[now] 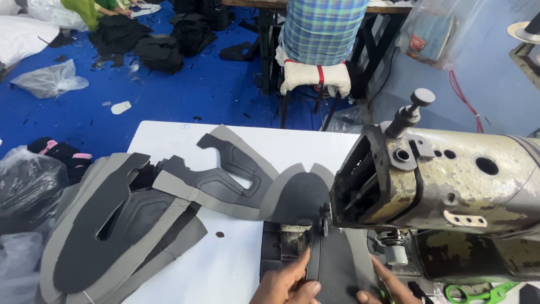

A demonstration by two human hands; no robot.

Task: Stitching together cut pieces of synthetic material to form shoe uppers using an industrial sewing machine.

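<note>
At far left we note clear plastic bags [25, 186] hanging off the table edge, with dark pieces inside. On the white table [236, 264] just right of them lies a stack of grey and black shoe-upper panels [118, 225], fanned out flat and overlapping. From the top of that stack a chain of joined panels [236, 174] runs rightward across the table to the needle area of the sewing machine. Near the bottom edge our left hand [287, 284] rests flat on the dark grey panel under the presser foot [332, 264]; the fingers are extended and close together, pressing the fabric down rather than closing round it, the forefinger lying just beside the foot. Our right hand [385, 284] sits just right of it on the same panel, only partly in view, fingers stretched forward flat on the material; we cannot tell what the thumb is doing. Above both hands stands the worn, paint-chipped sewing machine head [444, 186], filling the right side. A green-handled pair of scissors [478, 294] lies at near right. Far behind, on the blue floor [185, 90], are black fabric piles [163, 39], and a person in a checked shirt [323, 25] sits on a padded stool [314, 76].
</note>
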